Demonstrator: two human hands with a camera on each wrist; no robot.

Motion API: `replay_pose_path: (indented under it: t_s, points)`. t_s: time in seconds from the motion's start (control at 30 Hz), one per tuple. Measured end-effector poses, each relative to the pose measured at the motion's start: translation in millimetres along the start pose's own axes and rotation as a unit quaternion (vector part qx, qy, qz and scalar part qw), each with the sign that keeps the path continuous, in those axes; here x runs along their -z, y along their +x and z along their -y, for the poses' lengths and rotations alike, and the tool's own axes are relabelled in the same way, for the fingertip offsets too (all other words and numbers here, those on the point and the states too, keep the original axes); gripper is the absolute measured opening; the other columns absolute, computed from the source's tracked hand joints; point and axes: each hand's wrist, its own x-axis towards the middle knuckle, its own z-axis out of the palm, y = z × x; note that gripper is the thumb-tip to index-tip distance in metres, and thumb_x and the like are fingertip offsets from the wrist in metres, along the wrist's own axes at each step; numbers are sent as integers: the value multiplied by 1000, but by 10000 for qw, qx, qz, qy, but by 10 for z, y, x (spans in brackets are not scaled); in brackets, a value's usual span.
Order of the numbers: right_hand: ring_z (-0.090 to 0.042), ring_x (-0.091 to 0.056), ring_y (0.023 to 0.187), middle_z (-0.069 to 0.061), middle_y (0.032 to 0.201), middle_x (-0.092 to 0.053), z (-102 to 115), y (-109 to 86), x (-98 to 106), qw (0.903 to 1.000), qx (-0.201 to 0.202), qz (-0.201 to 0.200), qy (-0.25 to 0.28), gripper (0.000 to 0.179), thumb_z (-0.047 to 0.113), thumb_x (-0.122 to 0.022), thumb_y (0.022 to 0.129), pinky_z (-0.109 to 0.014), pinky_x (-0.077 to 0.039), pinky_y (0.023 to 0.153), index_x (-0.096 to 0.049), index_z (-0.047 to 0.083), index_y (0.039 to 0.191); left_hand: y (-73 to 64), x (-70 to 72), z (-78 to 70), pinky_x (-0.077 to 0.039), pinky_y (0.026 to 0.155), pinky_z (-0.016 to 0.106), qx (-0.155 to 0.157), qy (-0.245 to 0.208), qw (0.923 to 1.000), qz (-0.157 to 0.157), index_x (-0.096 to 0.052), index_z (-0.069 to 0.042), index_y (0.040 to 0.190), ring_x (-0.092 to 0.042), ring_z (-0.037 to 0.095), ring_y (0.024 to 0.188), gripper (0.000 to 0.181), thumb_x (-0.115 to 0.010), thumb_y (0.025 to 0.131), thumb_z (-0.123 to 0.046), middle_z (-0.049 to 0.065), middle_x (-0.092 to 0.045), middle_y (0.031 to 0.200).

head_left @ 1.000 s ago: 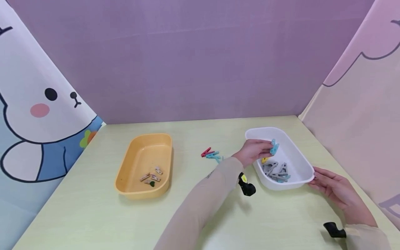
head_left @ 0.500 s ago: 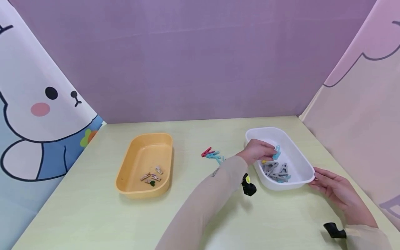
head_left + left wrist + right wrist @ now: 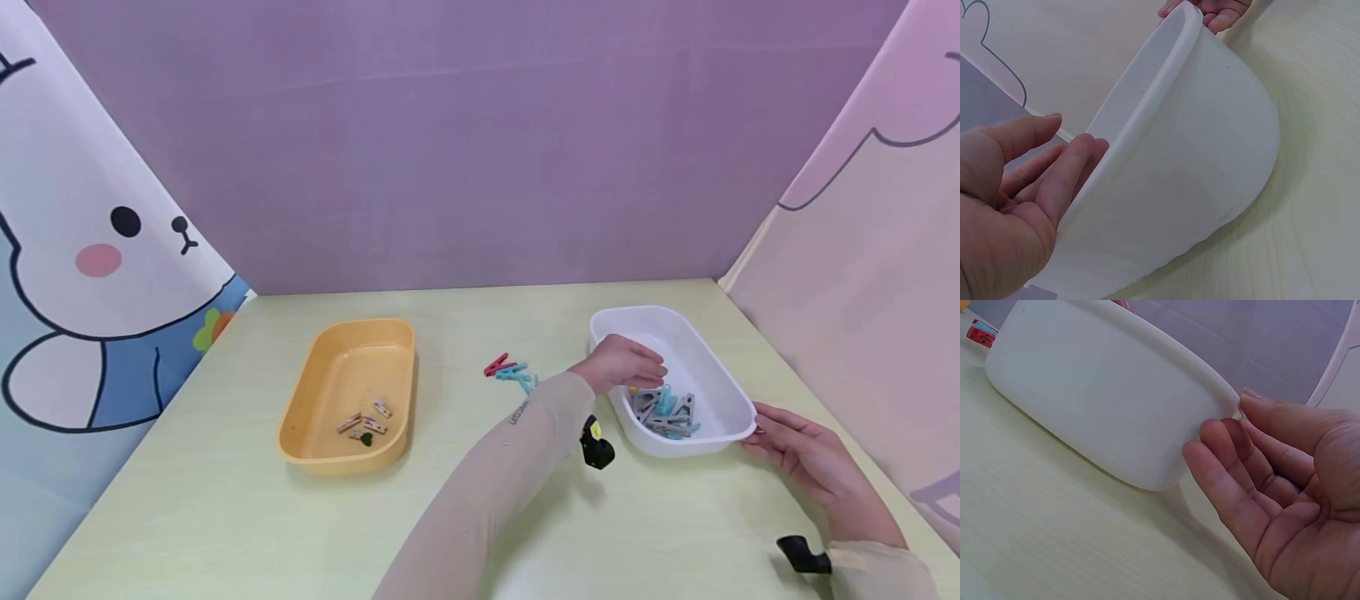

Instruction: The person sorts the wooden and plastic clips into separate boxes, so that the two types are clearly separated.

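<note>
My left hand [image 3: 624,363] is over the left side of a white plastic basin [image 3: 705,362], holding nothing, its fingers loosely bent. Just below its fingertips a light blue clothespin [image 3: 665,402] lies on a pile of grey clothespins [image 3: 670,423]. A bit of yellow shows at the pile's edge, partly covered by the hand. At the basin's near right corner my right hand [image 3: 802,458] pinches the rim; in the right wrist view the thumb [image 3: 1275,419] is on top with the fingers beneath. The left wrist view shows the left fingers [image 3: 1063,178] at the basin's rim.
To the left stands a yellow-orange basin [image 3: 300,398] with several small wooden clothespins [image 3: 372,425], one bearing a dark green heart. Between the basins lie a red clothespin [image 3: 498,364] and light blue clothespins [image 3: 513,373], partly behind the left forearm. A purple backdrop closes the table's far side.
My left hand has lowered the light blue clothespin into the white basin and let it go onto the pile. My right hand has stayed on the rim.
</note>
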Motion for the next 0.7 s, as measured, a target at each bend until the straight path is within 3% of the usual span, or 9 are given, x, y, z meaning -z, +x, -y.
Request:
replay_pose_path:
  t_s: [0.43,0.7]
  points:
    - [-32,-69,103,-22,118,-68,-18,-1,-1,10000,-61,-62,-11,47,-16,-25,102,-38,-54,90,-64,-6,127,-5,98,44,-58,84,36,-161,-218,9991,324,-63,13,121,-68,36,106,30,-64,92,9,21,-72,103]
    - [-33,-69,104,-23,118,-67,-1,0,2,10000,-48,-39,43,47,-16,-24,102,-39,-54,90,-63,-7,127,-118,339,-21,-57,87,33,-375,-27,9969,695,-60,11,128,-67,31,109,34,-63,95,3,19,-71,111]
